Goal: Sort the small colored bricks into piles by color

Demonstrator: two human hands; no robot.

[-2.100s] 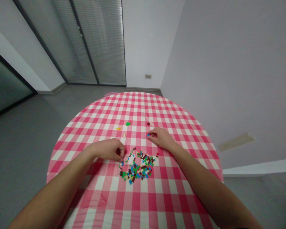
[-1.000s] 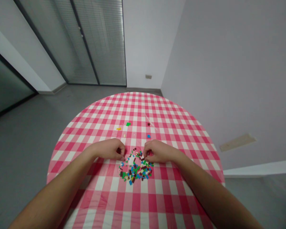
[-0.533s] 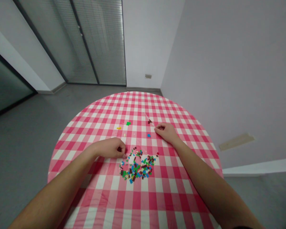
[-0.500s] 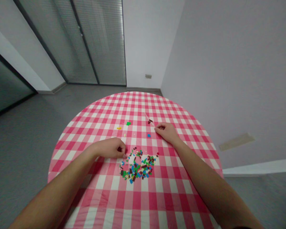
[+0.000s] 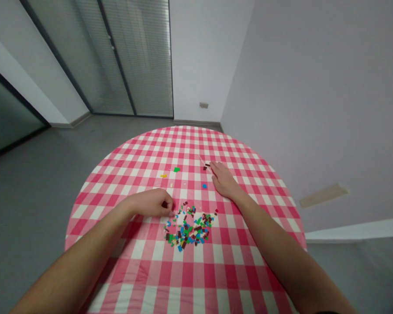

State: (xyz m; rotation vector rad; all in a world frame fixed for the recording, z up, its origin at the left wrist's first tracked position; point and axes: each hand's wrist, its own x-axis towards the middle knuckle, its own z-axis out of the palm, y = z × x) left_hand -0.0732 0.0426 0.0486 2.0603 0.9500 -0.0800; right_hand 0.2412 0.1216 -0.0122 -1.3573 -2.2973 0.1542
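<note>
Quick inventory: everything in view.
Round checked table: 1, red-white, centre.
Toy-brick heap: uncountable, multicoloured, mid-table.
Flat piece: 1, green, beyond heap.
Slim piece: 1, yellow, left of green.
Small piece: 1+, cream, near yellow.
Square piece: 1, blue, beyond heap.
Little bricks: 2+, brown, beyond blue.
Tiny piece: 1, red, heap's right.
Framed glass panels: 3+, grey, back left.
Wall plate: 1, beige, back wall.
Strip: 1, beige, right wall.
Floor: 1, grey, around table.
Left hand: 1, beside heap.
Right hand: 1, beside brown.

"Which colour are the bricks by the right hand?"
"Dark brown."
"And the pile beside the left hand?"
"Green, blue, brown, white."
"Tablecloth under both?"
"Pink-and-white checks."
</note>
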